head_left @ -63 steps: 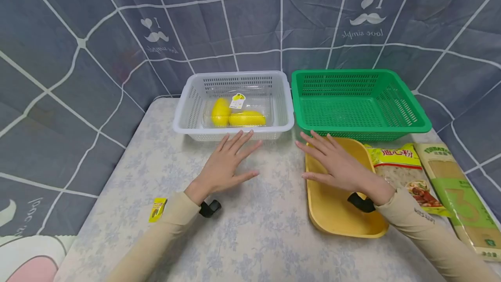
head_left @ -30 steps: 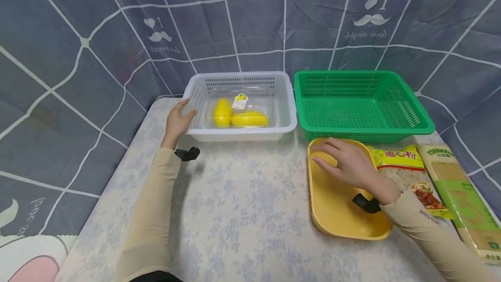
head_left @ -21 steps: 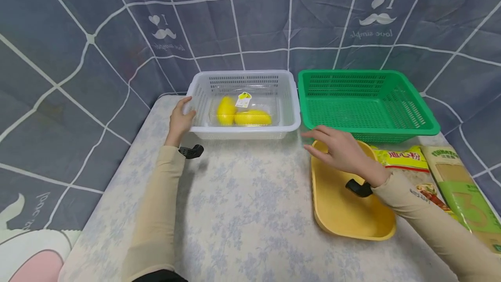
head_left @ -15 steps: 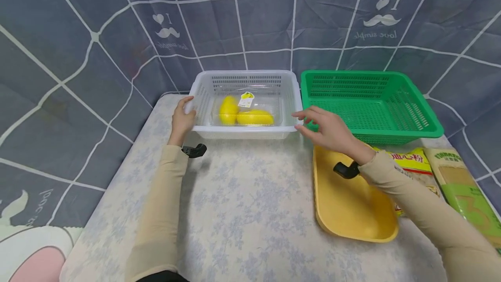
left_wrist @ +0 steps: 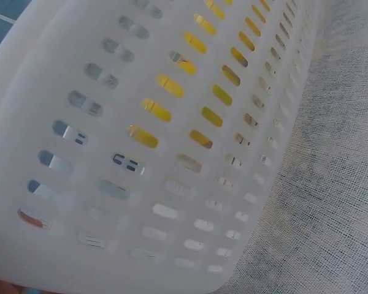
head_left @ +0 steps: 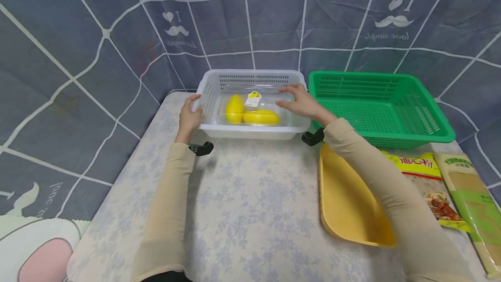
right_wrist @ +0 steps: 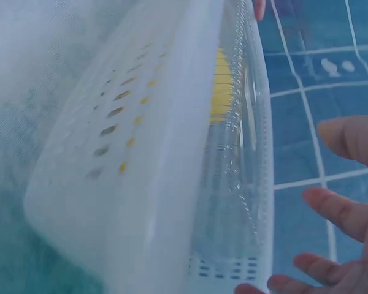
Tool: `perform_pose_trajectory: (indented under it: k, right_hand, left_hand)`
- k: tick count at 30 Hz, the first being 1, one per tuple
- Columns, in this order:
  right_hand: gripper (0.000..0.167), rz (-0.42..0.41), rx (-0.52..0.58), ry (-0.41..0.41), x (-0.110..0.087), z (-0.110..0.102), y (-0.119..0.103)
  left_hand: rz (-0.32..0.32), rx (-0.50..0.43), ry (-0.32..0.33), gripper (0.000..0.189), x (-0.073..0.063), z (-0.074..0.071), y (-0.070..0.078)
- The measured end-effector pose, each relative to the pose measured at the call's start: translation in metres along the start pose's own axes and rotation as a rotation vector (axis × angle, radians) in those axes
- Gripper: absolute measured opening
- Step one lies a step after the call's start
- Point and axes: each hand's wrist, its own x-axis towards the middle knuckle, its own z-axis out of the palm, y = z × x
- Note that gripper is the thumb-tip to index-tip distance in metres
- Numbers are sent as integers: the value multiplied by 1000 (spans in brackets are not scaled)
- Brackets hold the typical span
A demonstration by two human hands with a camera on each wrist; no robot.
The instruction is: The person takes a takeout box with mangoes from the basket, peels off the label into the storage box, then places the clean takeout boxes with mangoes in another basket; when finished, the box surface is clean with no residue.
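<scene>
A white slotted basket (head_left: 250, 132) stands at the back of the table. Inside it lies a clear plastic box (head_left: 270, 93) with a label (head_left: 253, 99) and two yellow mangoes (head_left: 261, 117). My left hand (head_left: 189, 119) grips the basket's left rim; the left wrist view shows mostly the slotted basket wall (left_wrist: 153, 211). Over the basket's right end hovers my right hand (head_left: 302, 102), its fingers spread loosely and holding nothing. In the right wrist view, the right hand's fingers (right_wrist: 343, 211) extend past the basket rim (right_wrist: 165, 202).
A green basket (head_left: 407, 138) stands right of the white one. In front of it are a yellow tray (head_left: 348, 203), partly under my right sleeve, a bag of pasta (head_left: 434, 190) and a long packet of noodles (head_left: 473, 208). A grey checked curtain (head_left: 274, 21) hangs behind.
My left hand has moved from in front of the white basket to its left rim. My right hand has gone from above the yellow tray up and left, over the white basket.
</scene>
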Motion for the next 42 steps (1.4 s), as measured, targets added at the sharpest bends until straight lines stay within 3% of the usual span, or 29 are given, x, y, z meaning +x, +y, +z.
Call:
perform_pose_trajectory:
  k: [4,11,19,29,37,42]
  right_hand:
    - [61,104,34,-108,12,3,0]
    - [71,161,2,-215,23,9,0]
    - [79,336,294,-319,30,12,4]
    - [81,370,434,-324,33,14,11]
    - [79,425,560,-263,34,15,11]
    - [78,407,588,-213,33,18,10]
  left_hand:
    - [0,9,4,48,1,2,1]
    - [-7,-11,-14,49,2,4,0]
    - [-8,-21,-20,48,3,3,0]
    - [-25,-56,-35,48,2,1,2]
    - [-41,-69,-43,48,1,1,3]
    - [-47,-112,-39,48,1,1,2]
